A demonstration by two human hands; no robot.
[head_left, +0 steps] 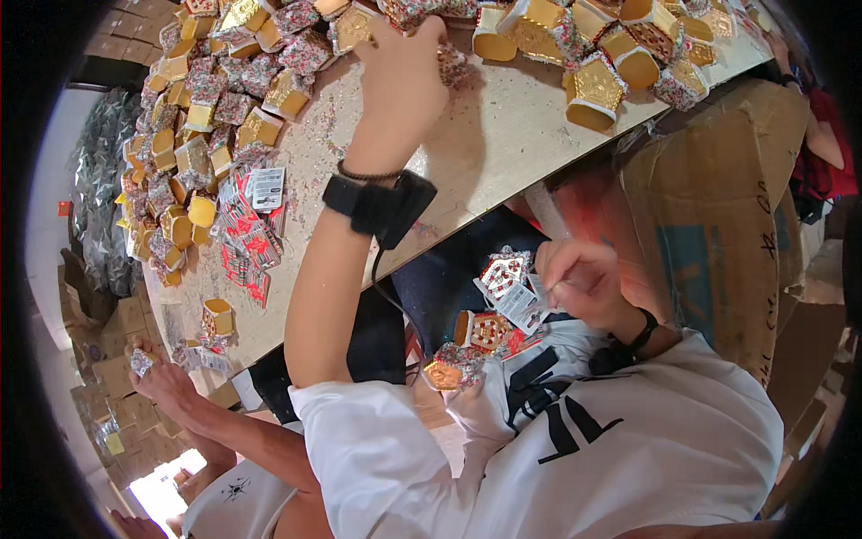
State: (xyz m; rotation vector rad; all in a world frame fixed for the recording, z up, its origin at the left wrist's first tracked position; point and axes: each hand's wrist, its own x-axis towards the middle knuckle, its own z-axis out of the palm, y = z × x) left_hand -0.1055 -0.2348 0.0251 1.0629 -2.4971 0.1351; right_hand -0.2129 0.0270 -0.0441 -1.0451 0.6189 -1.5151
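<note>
While our left hand reaches the heap of ornaments, three pieces lie at our lap

We judge the work partly along: a red-and-white ornament lies beside a white card, with a gold-ended ornament and a glittery ornament nearby. Whether any card is fastened, we cannot tell. Far more pieces and a pile of red cards lie on the table.

Our left arm stretches up over the table, back of the hand showing; its fingertips are partly hidden, so we cannot tell whether they clamp a piece. Our right hand hangs just beside the white card, fingers curled toward the thumb; whether they pinch anything is unclear.
</note>
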